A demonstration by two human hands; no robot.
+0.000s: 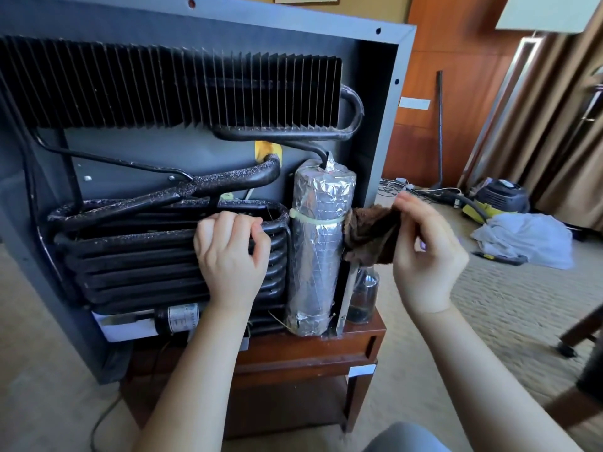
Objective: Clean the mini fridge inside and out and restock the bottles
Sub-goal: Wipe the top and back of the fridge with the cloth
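The mini fridge (382,125) stands upright on a low wooden table (310,350), its open back facing the wearer and its door side facing away. Its grey casing frames a broad bank of black fins (169,86) running crosswise along the top. Below the fins, dusty black tubes (130,256) are stacked in a flat coil, also lying crosswise. At the fridge's right edge a foil-wrapped cylinder (319,230) stands on end.

The table rests on pale carpet (505,305). Right of the fridge are wood wall panels (456,60) and tan curtains (554,125). A yellow and black vacuum cleaner (499,199) and a heap of white cloth (525,239) lie on the floor.

The left hand (228,256) has its grip curled over the upper coil tubes. The right hand (427,252) pinches a brown cloth (372,233) that touches the cylinder's right side.
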